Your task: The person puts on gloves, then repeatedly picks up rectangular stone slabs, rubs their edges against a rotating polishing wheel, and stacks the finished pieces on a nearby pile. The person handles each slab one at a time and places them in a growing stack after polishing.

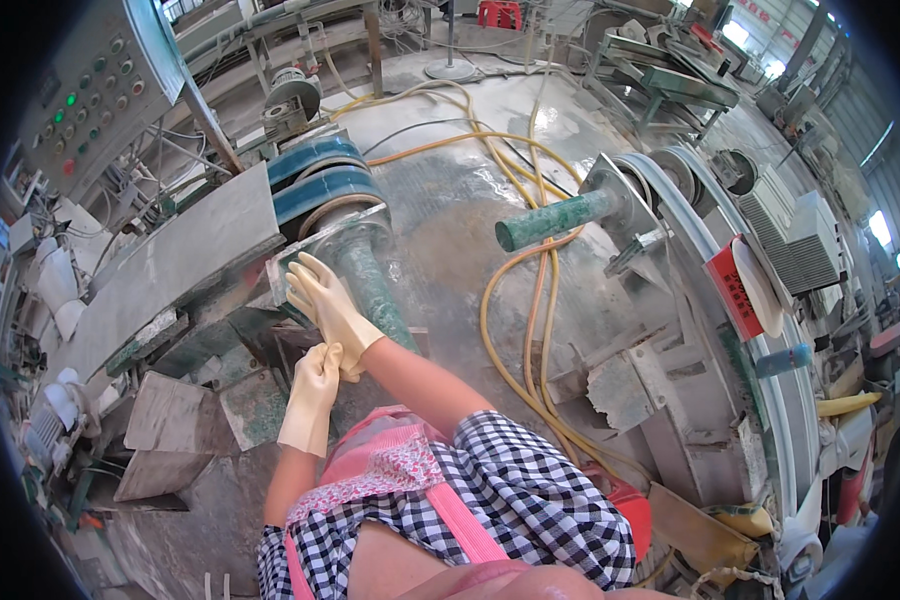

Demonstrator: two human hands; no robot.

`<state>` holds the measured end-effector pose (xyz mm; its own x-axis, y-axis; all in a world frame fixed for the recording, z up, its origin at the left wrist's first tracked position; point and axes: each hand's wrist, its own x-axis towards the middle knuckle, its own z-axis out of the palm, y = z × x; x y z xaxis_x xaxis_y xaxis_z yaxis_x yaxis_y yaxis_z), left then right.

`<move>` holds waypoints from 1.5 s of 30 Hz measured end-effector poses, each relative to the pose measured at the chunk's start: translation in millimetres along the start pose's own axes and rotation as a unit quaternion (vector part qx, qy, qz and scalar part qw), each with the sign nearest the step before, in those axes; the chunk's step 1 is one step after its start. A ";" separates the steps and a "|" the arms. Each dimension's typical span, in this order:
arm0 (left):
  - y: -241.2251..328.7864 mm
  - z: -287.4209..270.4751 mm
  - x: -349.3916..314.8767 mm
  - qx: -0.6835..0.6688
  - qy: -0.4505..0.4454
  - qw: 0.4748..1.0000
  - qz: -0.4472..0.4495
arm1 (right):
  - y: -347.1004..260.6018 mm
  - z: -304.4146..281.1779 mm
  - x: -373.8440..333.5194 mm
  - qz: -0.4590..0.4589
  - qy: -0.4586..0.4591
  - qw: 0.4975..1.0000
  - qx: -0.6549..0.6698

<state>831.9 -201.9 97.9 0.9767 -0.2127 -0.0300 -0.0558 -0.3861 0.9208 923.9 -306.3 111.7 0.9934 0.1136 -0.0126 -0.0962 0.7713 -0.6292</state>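
Both my hands wear cream rubber gloves. My left hand (313, 392) is closed, its fingers pinching the right glove (342, 322) near the wrist edge. My right hand (322, 290) is stretched out with the fingers extended and nothing in them. It lies just left of a worn green roller shaft (375, 285) that juts from the end of the left conveyor. Behind the fingers are blue belts (325, 190) running round pulleys. What the left fingertips grip exactly is partly hidden by the hand itself.
A control panel (95, 100) with lit buttons stands far left. Yellow and orange hoses (530, 330) trail over the wet floor. Opposite, a second green shaft (555, 220) sticks out from another belt line (715, 250). Grey slabs (175, 415) and metal parts lie at lower left.
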 end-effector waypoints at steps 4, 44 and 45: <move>4.7 5.2 -9.4 -0.059 -0.011 0.998 -0.002 | 8.0 -5.6 11.0 0.006 -0.015 0.998 -0.066; -42.2 -153.7 8.8 -0.087 -0.085 0.992 -0.010 | 133.6 65.9 66.9 -0.179 -0.063 0.604 -0.774; -45.3 -161.0 8.1 -0.121 -0.113 0.986 -0.010 | 141.6 64.8 69.0 -0.180 -0.086 0.627 -0.753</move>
<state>875.6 -41.6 118.6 0.9044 -0.4124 -0.1097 0.0410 -0.1720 0.9842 974.8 -148.6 72.1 0.9004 0.2679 0.3429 0.4282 -0.6851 -0.5893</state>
